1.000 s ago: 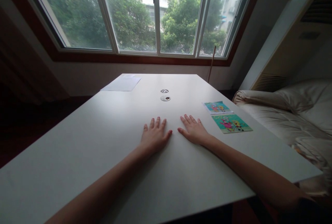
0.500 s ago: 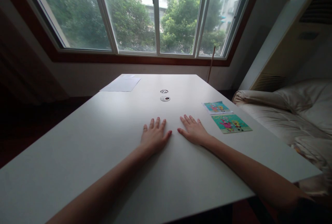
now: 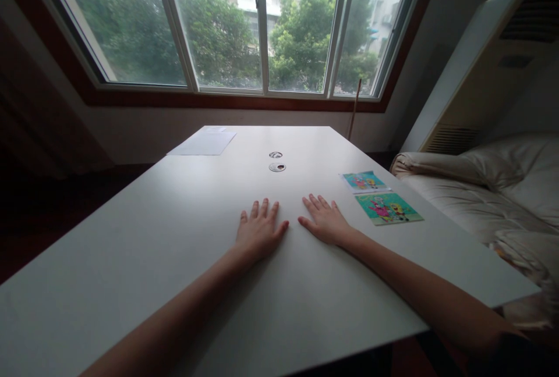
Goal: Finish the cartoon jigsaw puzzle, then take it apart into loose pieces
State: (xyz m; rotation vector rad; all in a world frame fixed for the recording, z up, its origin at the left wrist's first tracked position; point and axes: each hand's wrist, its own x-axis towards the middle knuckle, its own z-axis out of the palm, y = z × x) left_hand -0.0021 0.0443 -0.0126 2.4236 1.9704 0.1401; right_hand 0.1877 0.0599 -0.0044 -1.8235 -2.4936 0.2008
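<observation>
My left hand [image 3: 261,228] lies palm down on the white table [image 3: 144,237], fingers spread, holding nothing. A short gap to its right, my right hand [image 3: 324,219] also rests flat with its fingers apart. To the right of that hand is a colourful cartoon picture card [image 3: 389,209] with pink and yellow figures. Just behind the card sits a smaller picture sheet [image 3: 365,181] with similar figures. Beyond both hands, two round discs are set at the table's middle: a near one [image 3: 276,167] with a dark hole and a far one [image 3: 275,155].
White paper sheets [image 3: 203,143] lie at the table's far left corner. A padded sofa [image 3: 484,185] stands along the right side, with a tall cabinet-like unit [image 3: 471,68] behind it. A thin stick [image 3: 354,109] leans below the window [image 3: 264,28].
</observation>
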